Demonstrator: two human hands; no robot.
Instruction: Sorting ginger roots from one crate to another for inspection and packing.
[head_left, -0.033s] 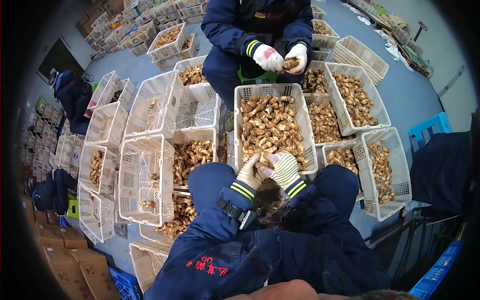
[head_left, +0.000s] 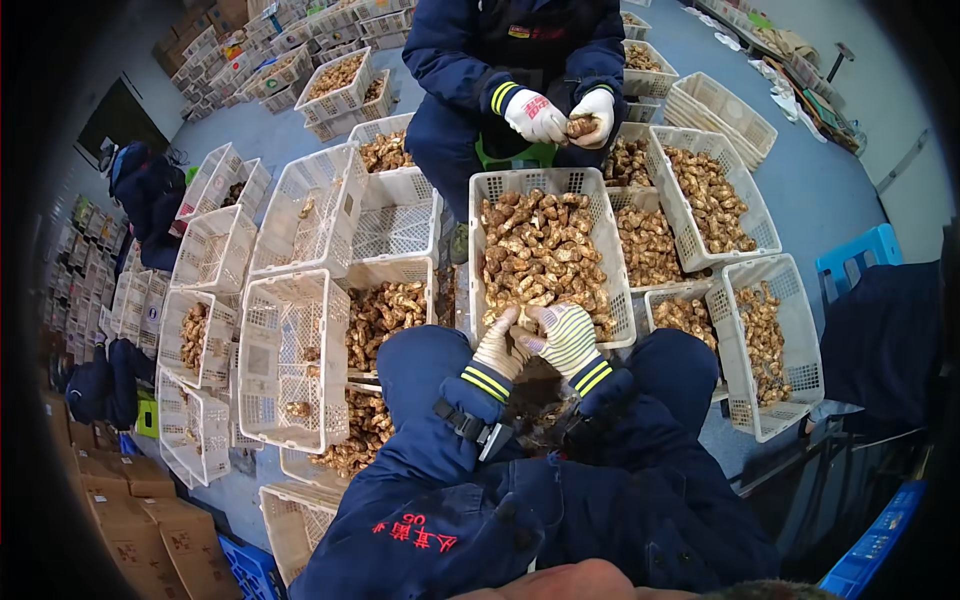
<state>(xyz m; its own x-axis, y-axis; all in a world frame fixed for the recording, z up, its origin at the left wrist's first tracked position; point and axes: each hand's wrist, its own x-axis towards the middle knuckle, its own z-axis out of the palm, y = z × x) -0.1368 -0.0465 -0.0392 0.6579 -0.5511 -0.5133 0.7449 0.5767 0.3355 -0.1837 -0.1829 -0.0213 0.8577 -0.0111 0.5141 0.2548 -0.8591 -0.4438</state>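
Observation:
Over the near edge of the white crate (head_left: 622, 300) between my knees, my two gloved hands meet. My left hand (head_left: 498, 348) has its fingers closed, and my right hand (head_left: 563, 338), in a striped glove, closes in against it. Between the fingertips is a mushroom (head_left: 526, 318), mostly hidden by the gloves. A heap of brown and pale mushrooms (head_left: 540, 245) fills the crate just beyond. Across from me, a co-worker's white-gloved hands (head_left: 540, 116) hold a brown mushroom (head_left: 580, 127).
On my left stand white crates, one holding a few mushrooms (head_left: 298, 408) and others fuller. More mushroom crates (head_left: 765, 340) flank my right knee. A blue stool (head_left: 858, 252) is farther right. Cardboard boxes (head_left: 190, 545) lie at the lower left. Other people (head_left: 148, 195) work at the far left.

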